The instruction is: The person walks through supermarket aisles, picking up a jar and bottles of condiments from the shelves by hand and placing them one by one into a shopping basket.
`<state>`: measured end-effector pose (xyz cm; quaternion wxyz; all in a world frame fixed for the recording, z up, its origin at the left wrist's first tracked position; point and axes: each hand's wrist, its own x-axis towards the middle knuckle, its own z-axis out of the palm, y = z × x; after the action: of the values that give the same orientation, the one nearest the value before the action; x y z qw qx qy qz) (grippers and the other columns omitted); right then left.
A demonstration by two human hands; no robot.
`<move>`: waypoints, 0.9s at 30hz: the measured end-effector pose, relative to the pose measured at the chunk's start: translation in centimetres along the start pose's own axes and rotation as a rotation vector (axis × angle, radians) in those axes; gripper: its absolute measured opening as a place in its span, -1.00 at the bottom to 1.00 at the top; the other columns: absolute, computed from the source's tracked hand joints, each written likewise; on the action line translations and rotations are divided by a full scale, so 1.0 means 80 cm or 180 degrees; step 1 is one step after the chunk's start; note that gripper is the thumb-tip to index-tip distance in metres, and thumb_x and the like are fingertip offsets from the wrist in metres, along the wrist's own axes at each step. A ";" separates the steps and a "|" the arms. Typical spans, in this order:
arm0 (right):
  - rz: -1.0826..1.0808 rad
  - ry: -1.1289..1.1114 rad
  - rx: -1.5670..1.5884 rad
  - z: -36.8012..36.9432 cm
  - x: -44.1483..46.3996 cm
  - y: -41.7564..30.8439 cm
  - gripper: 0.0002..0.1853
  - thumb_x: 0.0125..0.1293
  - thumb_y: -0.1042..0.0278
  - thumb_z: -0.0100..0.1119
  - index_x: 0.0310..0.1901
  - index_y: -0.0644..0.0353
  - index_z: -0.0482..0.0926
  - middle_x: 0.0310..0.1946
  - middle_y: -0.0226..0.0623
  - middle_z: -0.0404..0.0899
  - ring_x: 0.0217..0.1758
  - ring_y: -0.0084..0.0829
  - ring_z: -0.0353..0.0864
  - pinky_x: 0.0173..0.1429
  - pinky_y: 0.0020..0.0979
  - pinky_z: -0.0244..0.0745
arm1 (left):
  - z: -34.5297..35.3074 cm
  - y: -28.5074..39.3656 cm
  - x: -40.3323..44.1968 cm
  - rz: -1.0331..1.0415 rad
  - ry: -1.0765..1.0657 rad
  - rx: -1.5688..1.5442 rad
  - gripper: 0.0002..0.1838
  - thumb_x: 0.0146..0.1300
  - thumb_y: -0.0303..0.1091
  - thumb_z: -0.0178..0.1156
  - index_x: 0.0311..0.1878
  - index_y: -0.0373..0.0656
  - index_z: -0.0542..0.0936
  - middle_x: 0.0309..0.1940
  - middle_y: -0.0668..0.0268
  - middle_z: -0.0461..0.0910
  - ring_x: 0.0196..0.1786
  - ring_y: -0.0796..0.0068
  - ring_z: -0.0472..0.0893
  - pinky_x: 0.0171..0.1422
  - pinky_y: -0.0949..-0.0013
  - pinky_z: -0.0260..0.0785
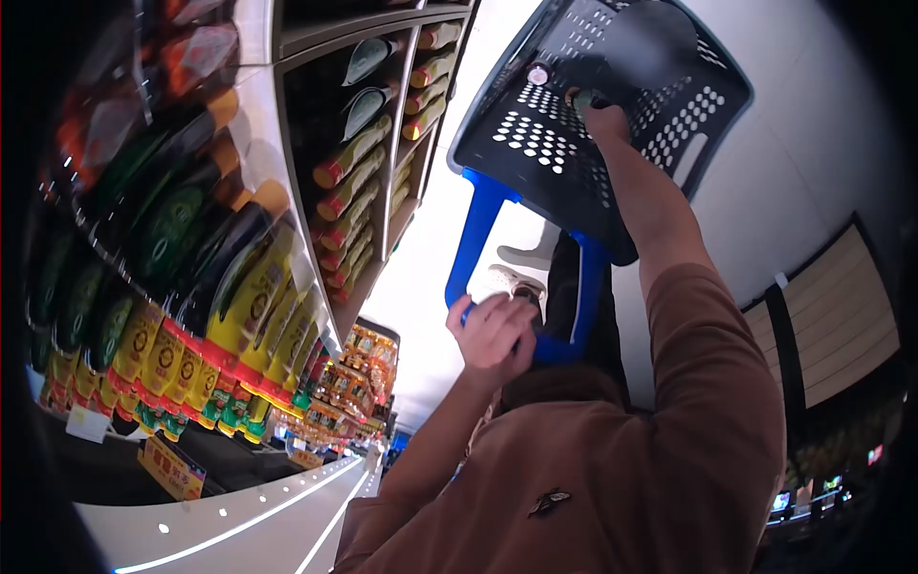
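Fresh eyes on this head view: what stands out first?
Probably the big dark basket at the top, right of centre, with its bright blue handle below; the left hand grips that handle while the right hand reaches inside. Next, the yellow bottles packed along the left side, then the brown shirt filling the lower right.

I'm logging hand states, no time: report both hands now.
Left hand: closed around the blue handle.
Right hand: holding a small greenish item, identity unclear, in the dark basket.
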<state>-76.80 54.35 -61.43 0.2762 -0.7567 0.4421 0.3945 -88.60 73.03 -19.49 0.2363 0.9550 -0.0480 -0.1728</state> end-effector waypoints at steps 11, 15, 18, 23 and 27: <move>0.0093 0.0063 -0.0081 0.144 0.091 -0.028 -0.33 0.04 -0.17 0.44 -0.04 0.33 0.70 0.03 0.12 0.68 0.18 -0.08 0.67 0.27 -0.15 0.53 | -0.002 -0.013 -0.007 -0.0010 -0.0243 0.0089 -0.73 0.04 -0.33 0.25 -0.16 0.17 0.76 -0.14 0.59 0.74 -0.02 0.60 0.64 0.39 0.22 0.03; -0.0362 0.0006 -0.0273 0.185 0.126 0.002 -0.35 0.04 -0.14 0.46 -0.06 0.36 0.70 -0.04 0.11 0.71 0.08 -0.11 0.73 0.14 -0.21 0.59 | -0.003 -0.017 -0.005 0.0069 -0.0075 -0.0034 -0.74 0.04 -0.33 0.24 -0.18 0.15 0.77 -0.15 0.56 0.74 -0.04 0.57 0.65 0.38 0.25 0.06; -0.0748 -0.0117 -0.0283 0.176 0.121 0.013 -0.35 0.01 -0.12 0.49 -0.10 0.38 0.70 -0.16 0.04 0.74 -0.09 -0.11 0.78 -0.01 -0.25 0.62 | -0.002 -0.021 -0.011 0.0084 -0.0021 -0.0130 -0.74 0.01 -0.37 0.26 -0.20 0.17 0.73 -0.15 0.58 0.73 -0.03 0.57 0.61 0.43 0.19 0.01; -0.1507 -0.0268 -0.0542 0.108 0.074 0.029 -0.46 0.01 -0.12 0.48 -0.22 0.27 0.73 -0.36 -0.09 0.74 -0.26 -0.17 0.77 -0.08 -0.22 0.60 | -0.007 -0.018 -0.009 0.0024 0.0021 -0.0391 -0.75 0.04 -0.40 0.28 -0.17 0.10 0.72 -0.15 0.51 0.71 -0.02 0.51 0.62 0.37 0.17 0.09; -0.1827 -0.0543 -0.1227 0.024 0.016 0.041 -0.57 0.16 -0.04 0.37 -0.22 0.23 0.74 -0.42 -0.16 0.73 -0.31 -0.28 0.74 -0.11 -0.22 0.57 | -0.022 -0.018 -0.012 0.0056 0.0065 -0.0802 -0.71 0.05 -0.45 0.32 -0.10 -0.02 0.70 -0.04 0.39 0.68 0.10 0.39 0.60 0.34 0.12 0.18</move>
<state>-80.04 53.73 -63.80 0.2639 -0.8526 0.1043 0.4388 -88.83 75.27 -18.42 0.3564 0.9190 -0.0319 -0.1657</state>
